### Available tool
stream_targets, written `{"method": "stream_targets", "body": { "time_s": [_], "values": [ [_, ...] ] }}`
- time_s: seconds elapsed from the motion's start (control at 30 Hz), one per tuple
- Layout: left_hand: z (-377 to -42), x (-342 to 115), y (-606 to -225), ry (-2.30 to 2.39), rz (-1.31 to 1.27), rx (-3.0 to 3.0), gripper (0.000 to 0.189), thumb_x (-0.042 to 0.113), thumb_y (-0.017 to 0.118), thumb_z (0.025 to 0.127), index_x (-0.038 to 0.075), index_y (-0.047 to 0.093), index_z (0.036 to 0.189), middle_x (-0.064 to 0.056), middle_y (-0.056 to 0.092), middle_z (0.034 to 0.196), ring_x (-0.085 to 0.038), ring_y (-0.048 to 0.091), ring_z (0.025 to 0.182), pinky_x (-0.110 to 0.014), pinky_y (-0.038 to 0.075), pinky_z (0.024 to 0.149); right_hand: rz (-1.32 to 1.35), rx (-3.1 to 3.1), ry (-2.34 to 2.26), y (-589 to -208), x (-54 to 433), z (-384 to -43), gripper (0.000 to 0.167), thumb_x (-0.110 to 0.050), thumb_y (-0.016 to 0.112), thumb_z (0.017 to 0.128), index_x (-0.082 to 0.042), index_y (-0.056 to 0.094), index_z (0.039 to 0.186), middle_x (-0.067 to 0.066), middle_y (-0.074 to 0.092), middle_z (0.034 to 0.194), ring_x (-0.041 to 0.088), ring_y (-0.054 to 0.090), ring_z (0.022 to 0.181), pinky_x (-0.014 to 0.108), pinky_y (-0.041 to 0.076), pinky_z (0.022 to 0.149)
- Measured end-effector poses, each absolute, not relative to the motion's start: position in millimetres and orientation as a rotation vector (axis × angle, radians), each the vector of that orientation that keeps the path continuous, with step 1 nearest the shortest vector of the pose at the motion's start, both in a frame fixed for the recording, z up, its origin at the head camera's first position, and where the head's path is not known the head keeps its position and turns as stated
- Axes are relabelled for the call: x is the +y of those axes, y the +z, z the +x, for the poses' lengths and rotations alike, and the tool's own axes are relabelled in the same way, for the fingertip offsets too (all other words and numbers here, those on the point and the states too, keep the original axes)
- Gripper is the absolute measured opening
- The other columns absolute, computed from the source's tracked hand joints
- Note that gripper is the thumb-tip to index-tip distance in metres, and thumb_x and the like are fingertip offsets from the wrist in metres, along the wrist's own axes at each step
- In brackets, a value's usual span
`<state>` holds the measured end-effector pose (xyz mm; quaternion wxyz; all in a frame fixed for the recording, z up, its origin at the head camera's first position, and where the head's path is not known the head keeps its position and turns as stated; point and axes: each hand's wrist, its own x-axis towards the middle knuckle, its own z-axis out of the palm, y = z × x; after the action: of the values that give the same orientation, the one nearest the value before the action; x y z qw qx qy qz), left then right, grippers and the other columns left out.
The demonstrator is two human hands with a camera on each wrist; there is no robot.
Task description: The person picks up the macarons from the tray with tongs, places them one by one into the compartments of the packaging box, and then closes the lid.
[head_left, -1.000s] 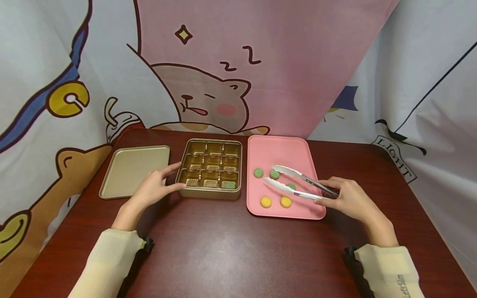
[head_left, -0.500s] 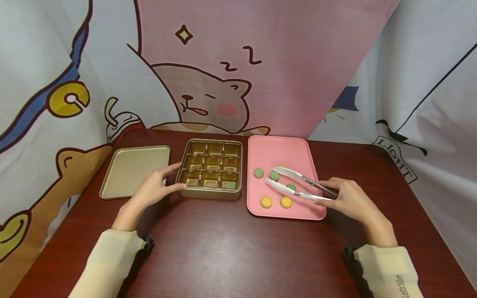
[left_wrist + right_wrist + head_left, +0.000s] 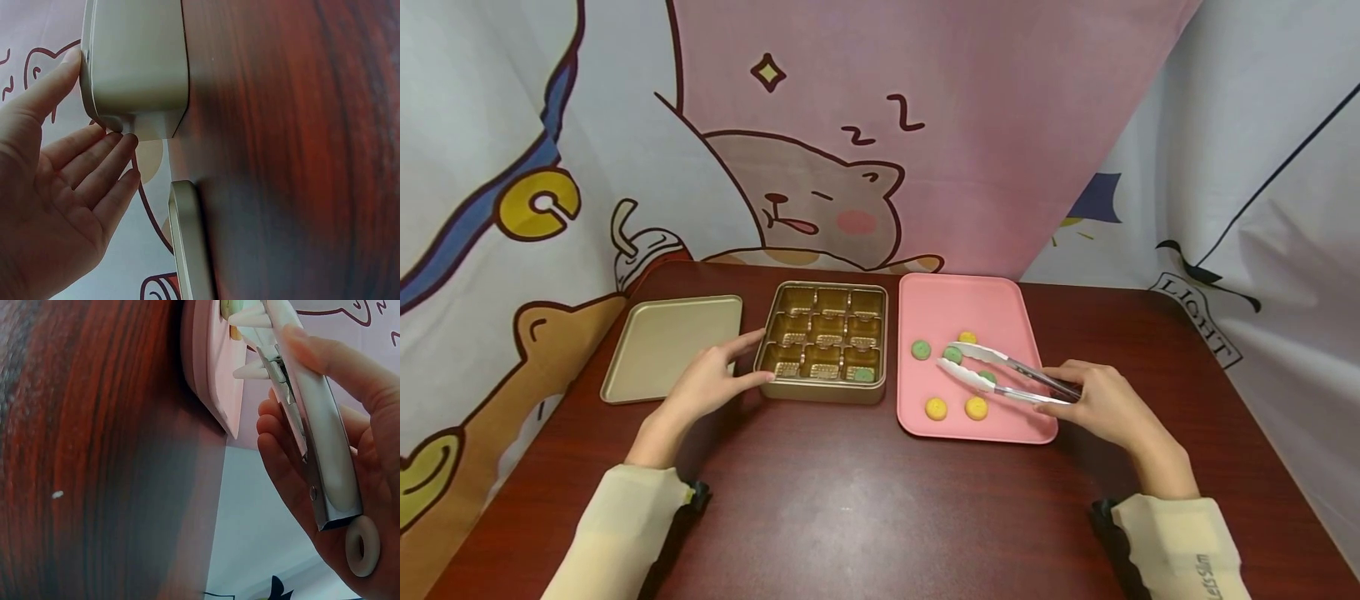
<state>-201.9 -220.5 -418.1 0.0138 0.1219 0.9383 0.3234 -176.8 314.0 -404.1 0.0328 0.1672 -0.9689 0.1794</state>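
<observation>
My left hand (image 3: 709,379) touches the near left corner of a gold tin (image 3: 820,389), thumb at the rim and fairly straight fingers along its side. A gold plastic insert divides the tin into several compartments; a small round green cookie (image 3: 864,375) lies in the near right one. My right hand (image 3: 1105,400) grips metal tongs (image 3: 1018,367) with white tips, spread over a pink tray (image 3: 958,300). Between the tips sits a green cookie (image 3: 952,355). Another green cookie (image 3: 987,378) is partly hidden under the near arm of the tongs.
On the tray also lie a green cookie (image 3: 921,350) at the left, a yellow cookie (image 3: 967,337) behind the tongs, and two yellow cookies (image 3: 976,407) in front. A flat gold lid (image 3: 662,333) rests left of the tin. Printed cloth (image 3: 1000,150) hangs behind the table (image 3: 850,517).
The tong tips have shifted slightly toward me and lower around the middle green cookie, and the yellow cookie behind shows more. The left hand stays at the tin.
</observation>
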Motion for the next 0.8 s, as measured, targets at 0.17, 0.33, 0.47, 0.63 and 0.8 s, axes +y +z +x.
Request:
{"method": "stream_targets", "body": {
  "time_s": [0.17,0.33,0.47,0.63,0.8],
  "values": [
    [-201.4,-220.3,-418.1,1.007,0.38,2.924,0.077,0.037,0.078,0.086,0.012,0.045,0.15,-0.024,0.056,0.142,-0.035,0.064,0.114,-0.056,0.047,0.101,0.5,-2.973,0.538,-406.7,313.9,-177.9,0.05,-0.032,0.087,0.075,-0.005,0.075,0.114,0.003,0.07,0.09,0.016,0.053,0.076,0.026,0.04,0.065],
    [-201.3,-220.2,-417.9,1.011,0.381,2.92,0.076,0.036,0.078,0.086,0.011,0.045,0.15,-0.024,0.055,0.142,-0.033,0.065,0.107,-0.055,0.047,0.1,0.486,-2.98,0.543,-407.5,313.6,-178.0,0.05,-0.031,0.087,0.075,-0.004,0.074,0.115,0.005,0.07,0.091,0.018,0.054,0.077,0.028,0.041,0.066],
    [-201.1,-220.0,-418.2,1.014,0.382,2.924,0.076,0.035,0.078,0.086,0.01,0.046,0.15,-0.024,0.055,0.142,-0.038,0.061,0.123,-0.057,0.046,0.102,0.481,-2.98,0.552,-406.5,313.0,-177.1,0.05,-0.032,0.087,0.075,-0.004,0.075,0.114,0.006,0.071,0.094,0.018,0.056,0.079,0.03,0.044,0.067],
    [-201.4,-219.8,-418.5,1.012,0.386,2.928,0.076,0.035,0.078,0.086,0.01,0.046,0.15,-0.025,0.056,0.141,-0.04,0.058,0.127,-0.057,0.046,0.102,0.504,-2.963,0.572,-406.1,313.3,-177.2,0.048,-0.03,0.088,0.075,-0.003,0.075,0.112,0.007,0.071,0.094,0.018,0.057,0.079,0.031,0.045,0.068],
    [-200.7,-219.0,-416.9,1.019,0.377,2.92,0.076,0.035,0.078,0.086,0.01,0.046,0.15,-0.024,0.055,0.143,-0.041,0.054,0.131,-0.058,0.045,0.104,0.493,-2.956,0.559,-406.3,313.3,-177.2,0.046,-0.028,0.088,0.075,-0.004,0.076,0.112,0.005,0.071,0.092,0.017,0.055,0.077,0.028,0.043,0.067]
  ]
}}
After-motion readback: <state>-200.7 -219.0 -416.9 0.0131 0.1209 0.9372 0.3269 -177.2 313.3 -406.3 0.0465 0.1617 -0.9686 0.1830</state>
